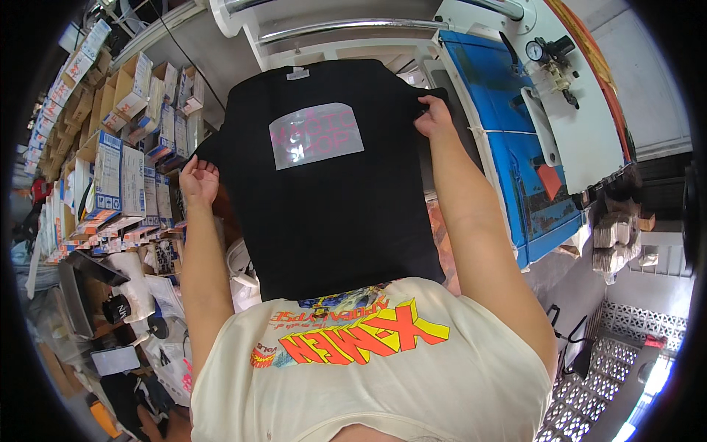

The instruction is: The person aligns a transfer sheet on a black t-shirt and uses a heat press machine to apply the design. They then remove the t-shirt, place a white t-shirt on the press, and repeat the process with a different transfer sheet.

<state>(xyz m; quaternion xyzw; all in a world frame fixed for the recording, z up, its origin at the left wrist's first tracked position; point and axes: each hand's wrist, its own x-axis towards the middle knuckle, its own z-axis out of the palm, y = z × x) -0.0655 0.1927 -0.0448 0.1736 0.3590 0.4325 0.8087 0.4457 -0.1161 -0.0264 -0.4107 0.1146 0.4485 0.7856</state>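
Observation:
A black T-shirt (339,221) lies spread out in front of me, its collar at the far end and its hem close to my body. On its chest sits a clear, shiny transfer film (318,136) with pink lettering. My left hand (199,181) pinches the edge of the left sleeve. Over at the other side, my right hand (434,116) is closed on the right sleeve, its fingertips partly hidden. Both arms reach forward, holding the sleeves out sideways. The surface beneath the shirt is mostly covered.
Right of the shirt stands a heat press with a blue-covered part (501,162) and a pressure gauge (535,50). A metal bar (353,26) crosses beyond the collar. Stacked cardboard boxes (110,180) fill the left side. A white bucket (239,258) stands below my left forearm.

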